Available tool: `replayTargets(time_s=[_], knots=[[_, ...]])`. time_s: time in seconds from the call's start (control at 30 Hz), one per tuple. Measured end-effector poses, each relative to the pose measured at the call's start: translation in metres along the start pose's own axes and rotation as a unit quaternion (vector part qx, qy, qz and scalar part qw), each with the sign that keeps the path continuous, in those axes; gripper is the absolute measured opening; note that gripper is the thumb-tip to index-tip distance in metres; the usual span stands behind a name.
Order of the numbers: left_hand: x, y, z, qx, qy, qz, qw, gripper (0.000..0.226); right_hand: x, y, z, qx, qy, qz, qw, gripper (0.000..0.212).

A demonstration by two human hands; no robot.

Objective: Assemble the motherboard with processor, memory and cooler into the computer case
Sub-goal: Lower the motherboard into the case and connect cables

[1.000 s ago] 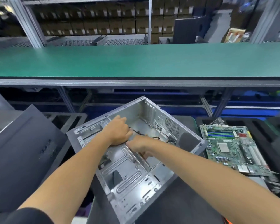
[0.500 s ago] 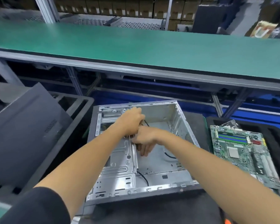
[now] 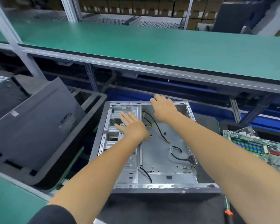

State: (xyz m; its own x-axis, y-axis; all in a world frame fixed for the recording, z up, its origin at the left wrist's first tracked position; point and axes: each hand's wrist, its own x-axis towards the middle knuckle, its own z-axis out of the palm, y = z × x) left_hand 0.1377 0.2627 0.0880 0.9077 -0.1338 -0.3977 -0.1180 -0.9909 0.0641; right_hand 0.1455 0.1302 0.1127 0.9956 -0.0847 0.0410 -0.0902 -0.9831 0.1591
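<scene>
Currently left hand [image 3: 132, 126] flat, fingers straight, on drive cage [image 3: 120, 126] inside computer case [image 3: 152, 185]. Right hand [image 3: 163, 107] spread over case's far rim, fingers look relaxed, gripping nothing. Loose black cables [image 3: 158, 126] on case floor. Motherboard [image 3: 255, 147] well apart at right: likely stiff, fragile; take it by bare edges.

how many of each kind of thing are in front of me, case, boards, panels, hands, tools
computer case: 1, open, no board in it
motherboard: 1, to the right of the case
dark side panel: 1, leaning in the tray on the left
screwdriver: 1, orange collar, bottom right
hands: 2, left hand and right hand, both with straight fingers over the case
total: 6
</scene>
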Motion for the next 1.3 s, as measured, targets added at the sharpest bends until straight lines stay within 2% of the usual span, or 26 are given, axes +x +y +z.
replayTargets(time_s=[0.13,0.3,0.43,0.63,0.87,1.0,1.1,1.17,1.23,1.3], knots=[[-0.001,0.000,0.004,0.008,-0.003,-0.011,1.000,0.097,0.019,-0.010,0.008,0.006,0.012,0.005,1.000,0.044],[-0.004,0.000,0.011,0.030,0.021,0.001,0.999,0.097,0.035,-0.015,0.018,0.022,-0.020,0.035,0.999,0.037],[-0.005,0.001,0.014,0.042,0.054,0.005,0.998,0.094,0.039,-0.014,0.023,-0.011,-0.009,0.023,1.000,0.035],[-0.009,0.008,0.009,0.076,0.042,0.016,0.996,0.096,0.030,-0.006,0.015,-0.050,-0.013,0.013,0.999,0.037],[-0.013,0.014,0.011,0.186,0.088,0.126,0.970,0.085,-0.023,0.033,0.013,-0.018,-0.036,0.114,0.993,0.018],[-0.015,0.027,0.005,0.244,0.142,0.167,0.945,0.082,-0.057,0.065,0.002,0.017,-0.063,0.163,0.984,0.020],[-0.014,0.041,0.002,0.248,0.191,0.206,0.927,0.068,-0.079,0.086,-0.008,0.068,-0.102,0.216,0.969,0.012],[-0.013,0.052,0.001,0.226,0.216,0.234,0.921,0.059,-0.089,0.101,-0.011,0.111,-0.152,0.259,0.947,0.025],[-0.012,0.065,0.003,0.232,0.216,0.248,0.915,0.065,-0.101,0.112,-0.018,0.129,-0.233,0.261,0.928,0.030],[-0.012,0.080,0.005,0.249,0.208,0.264,0.908,0.070,-0.110,0.121,-0.016,0.105,-0.297,0.210,0.926,0.007]])
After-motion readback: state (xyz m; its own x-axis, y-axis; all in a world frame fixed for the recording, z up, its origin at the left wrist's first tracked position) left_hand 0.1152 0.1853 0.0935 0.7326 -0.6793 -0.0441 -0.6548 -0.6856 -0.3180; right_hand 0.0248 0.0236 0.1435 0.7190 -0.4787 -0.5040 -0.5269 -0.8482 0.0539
